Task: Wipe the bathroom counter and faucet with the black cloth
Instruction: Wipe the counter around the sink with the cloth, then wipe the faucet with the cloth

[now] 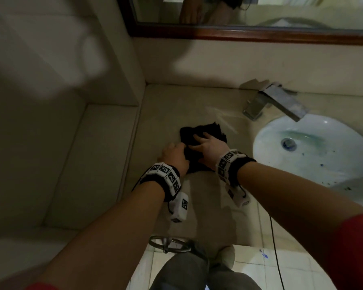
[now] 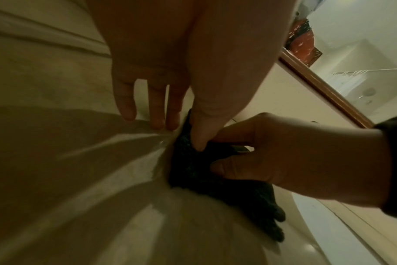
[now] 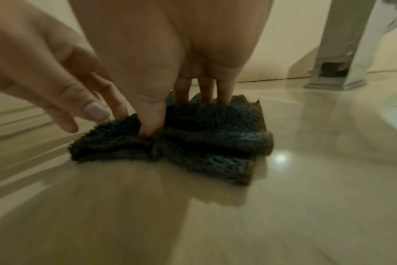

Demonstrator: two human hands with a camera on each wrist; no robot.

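Observation:
The black cloth (image 1: 203,130) lies bunched on the beige counter (image 1: 208,195), left of the sink. My right hand (image 1: 199,137) lies flat on it with straight fingers; in the right wrist view its thumb digs into a fold of the cloth (image 3: 204,136). My left hand (image 1: 183,146) is at the cloth's left edge. There its thumb and a fingertip (image 3: 119,109) pinch the corner, and its other fingers (image 2: 156,116) touch the counter (image 2: 57,161). The chrome faucet (image 1: 275,101) stands behind and to the right of both hands, untouched.
The white sink basin (image 1: 323,164) is set into the counter at the right, below the faucet spout. A wood-framed mirror (image 1: 239,35) hangs on the back wall. A tiled ledge (image 1: 82,164) borders the counter's left. A metal ring (image 1: 170,244) hangs below the front edge.

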